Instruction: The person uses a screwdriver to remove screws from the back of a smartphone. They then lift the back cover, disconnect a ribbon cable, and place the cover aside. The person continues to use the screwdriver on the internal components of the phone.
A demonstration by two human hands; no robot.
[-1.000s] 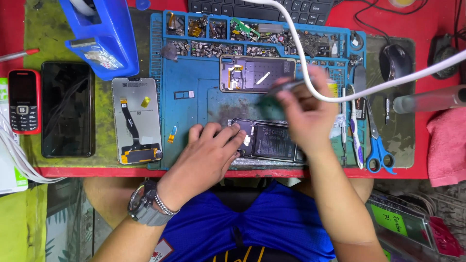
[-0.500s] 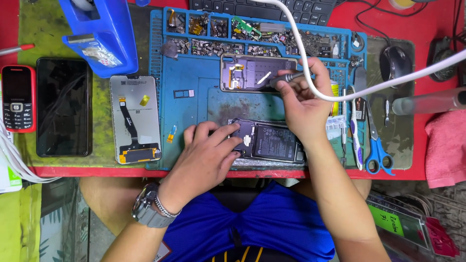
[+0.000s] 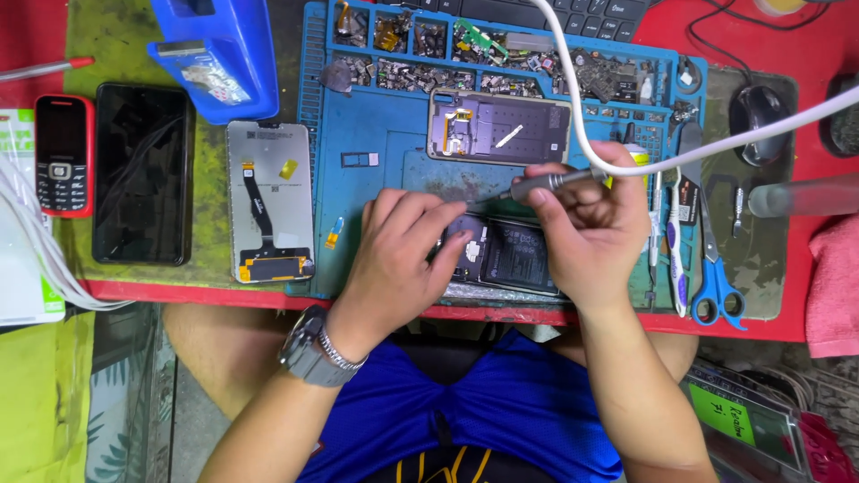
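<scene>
Fingers [image 3: 573, 192] pinch slim metal screwdriver [image 3: 546, 184].

opened phone [image 3: 519, 255] half hidden, keyboard [image 3: 573, 11] cropped

A small red phone [image 3: 63, 154] with a dark screen above its keypad is seen at the far left of the counter [image 3: 769, 326]. Just beside it, a larger black phone [image 3: 143, 173] lies face up, its screen dark and glossy. To the right of that, a detached display panel [image 3: 268, 202] is laid back side up, grey, with a yellow sticker and a black ribbon cable. At the lower right, below the counter's edge, a bright green rectangular label [image 3: 727, 417] is fixed to a clear box [image 3: 761, 429].
</scene>
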